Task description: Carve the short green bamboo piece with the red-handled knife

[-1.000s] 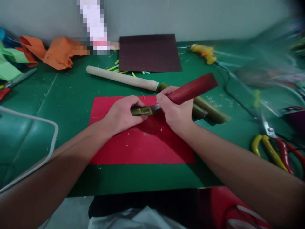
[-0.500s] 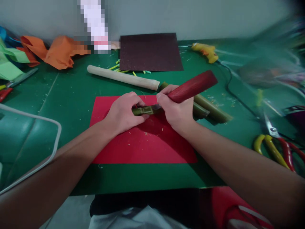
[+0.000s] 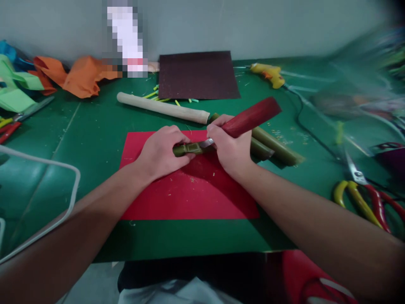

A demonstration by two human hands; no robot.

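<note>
Left hand [image 3: 158,153] in closed grip on green bamboo piece [image 3: 186,148] over red sheet [image 3: 190,192]; right hand [image 3: 229,150] clenched on red-handled knife [image 3: 249,117], blade touching the piece.

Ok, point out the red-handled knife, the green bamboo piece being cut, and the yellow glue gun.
red-handled knife [image 3: 253,116], head view, middle of the handle.
green bamboo piece [image 3: 188,148], head view, exposed middle.
yellow glue gun [image 3: 268,74], head view, body.

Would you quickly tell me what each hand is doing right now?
Left hand: closed, holding the green bamboo piece over the red sheet.
Right hand: closed on the red-handled knife, blade at the piece.
</note>
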